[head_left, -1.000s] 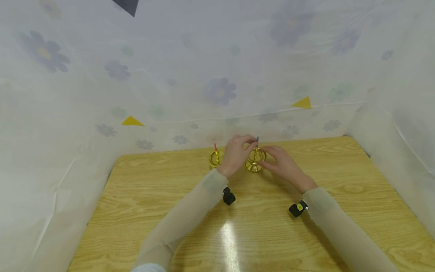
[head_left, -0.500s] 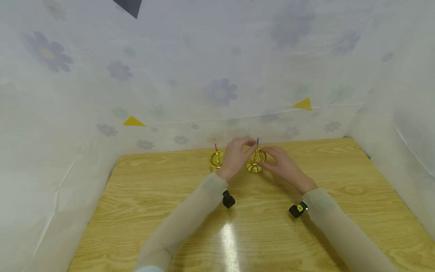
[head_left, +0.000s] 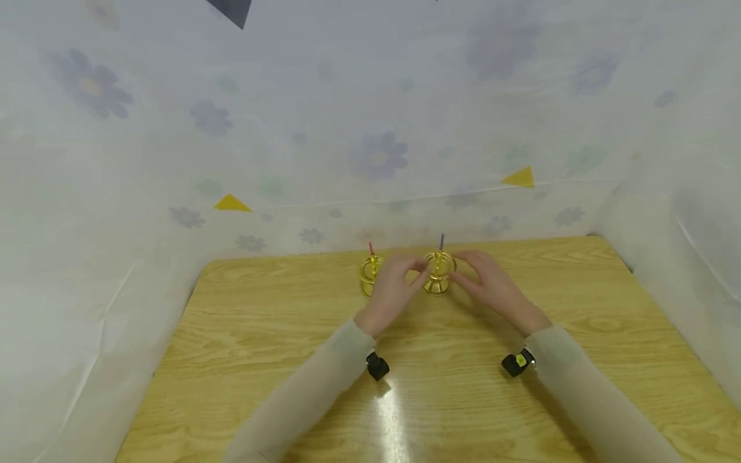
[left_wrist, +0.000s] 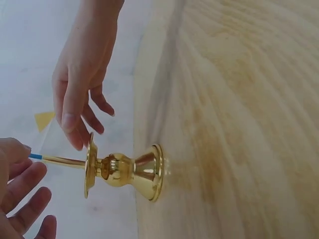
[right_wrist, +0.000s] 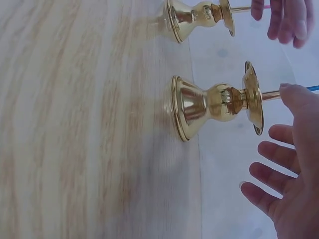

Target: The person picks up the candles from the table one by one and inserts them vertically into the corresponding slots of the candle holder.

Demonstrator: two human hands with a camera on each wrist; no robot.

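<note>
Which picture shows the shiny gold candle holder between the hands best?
The right wrist view: the gold candle holder fills it, base to dish, unblocked. The left wrist view shows it whole but smaller; in the head view it is tiny, between the hands.

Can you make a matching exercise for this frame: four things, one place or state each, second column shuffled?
Things:
1. left hand
2. right hand
3. candlestick with blue candle
4. candlestick with red candle

Places or states:
A. stands on the table between the two hands
B. stands left of the left hand, partly hidden by it
C. fingers spread, just right of the blue-candle holder
D. fingers relaxed, between the two holders

Pairs: 1-D, 2-C, 3-A, 4-B
</note>
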